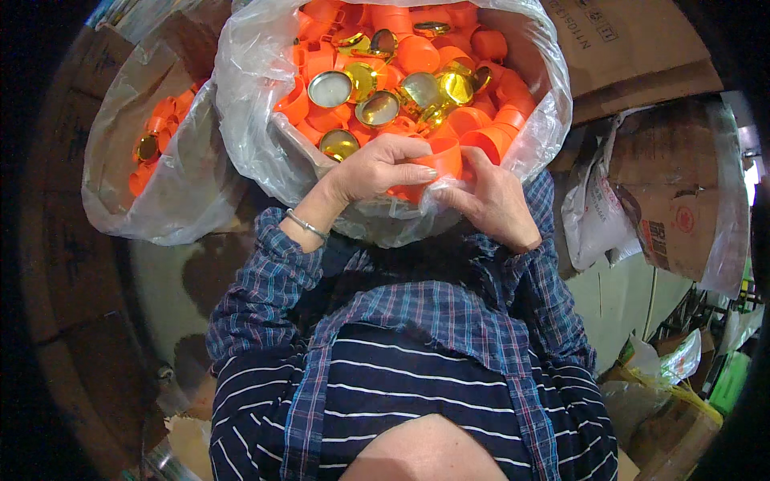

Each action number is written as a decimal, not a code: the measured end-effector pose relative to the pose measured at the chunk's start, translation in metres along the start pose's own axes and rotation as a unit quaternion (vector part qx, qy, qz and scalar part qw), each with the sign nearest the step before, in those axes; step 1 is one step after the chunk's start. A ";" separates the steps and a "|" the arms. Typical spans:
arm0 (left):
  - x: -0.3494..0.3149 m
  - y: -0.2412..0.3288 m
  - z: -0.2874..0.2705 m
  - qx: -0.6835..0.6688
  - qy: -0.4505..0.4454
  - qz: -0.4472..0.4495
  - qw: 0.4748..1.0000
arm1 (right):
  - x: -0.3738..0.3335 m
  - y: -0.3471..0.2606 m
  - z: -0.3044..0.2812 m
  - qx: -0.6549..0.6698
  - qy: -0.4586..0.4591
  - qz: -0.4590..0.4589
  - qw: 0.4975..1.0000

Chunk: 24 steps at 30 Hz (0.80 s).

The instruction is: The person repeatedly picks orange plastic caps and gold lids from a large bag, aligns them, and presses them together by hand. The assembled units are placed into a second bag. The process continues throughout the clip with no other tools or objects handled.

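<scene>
Holding an orange cup (443,159) between both half-curled, pinching hands (375,170) (501,207), mouth seemingly upward, long axis's exact tilt unclear.

A bright orange cup (443,158) – round-walled and glossy (partly covered, though) – sits between the left hand (383,168) and right hand (499,199), at the clear bag's (385,229) near edge.

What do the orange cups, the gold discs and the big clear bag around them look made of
Orange cups: probably plastic, smooth and evenly coloured with a soft sheen.
Gold discs: mirror-bright with sharp reflections; metal or metallised plastic, can't tell.
Clear bag: likely thin plastic film, translucent and wrinkled.
</scene>
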<state>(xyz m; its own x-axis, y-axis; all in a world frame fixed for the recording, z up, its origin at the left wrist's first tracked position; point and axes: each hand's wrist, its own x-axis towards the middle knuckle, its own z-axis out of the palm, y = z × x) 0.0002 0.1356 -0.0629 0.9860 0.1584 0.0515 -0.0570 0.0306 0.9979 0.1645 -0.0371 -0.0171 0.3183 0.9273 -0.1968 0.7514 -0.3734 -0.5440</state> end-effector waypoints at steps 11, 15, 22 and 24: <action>-0.025 -0.014 -0.003 -0.296 0.146 0.110 0.937 | -0.027 0.022 -0.030 0.214 -0.054 -0.168 0.961; -0.022 -0.008 0.000 -0.283 0.136 0.141 0.939 | -0.032 0.009 -0.033 0.228 0.049 -0.151 0.961; -0.027 0.030 0.025 -0.119 0.195 0.106 0.968 | 0.003 -0.036 0.025 0.245 0.159 -0.197 0.936; -0.030 0.041 0.028 -0.087 0.221 0.071 0.969 | 0.008 -0.042 0.033 0.232 0.176 -0.201 0.935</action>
<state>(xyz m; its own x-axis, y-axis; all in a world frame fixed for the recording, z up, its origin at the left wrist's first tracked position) -0.0277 0.1039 -0.0229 0.8055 0.5790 0.1266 -0.2501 0.1384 0.9583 0.1164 -0.0131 -0.0228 0.2960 0.8936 0.3373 0.5453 0.1318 -0.8278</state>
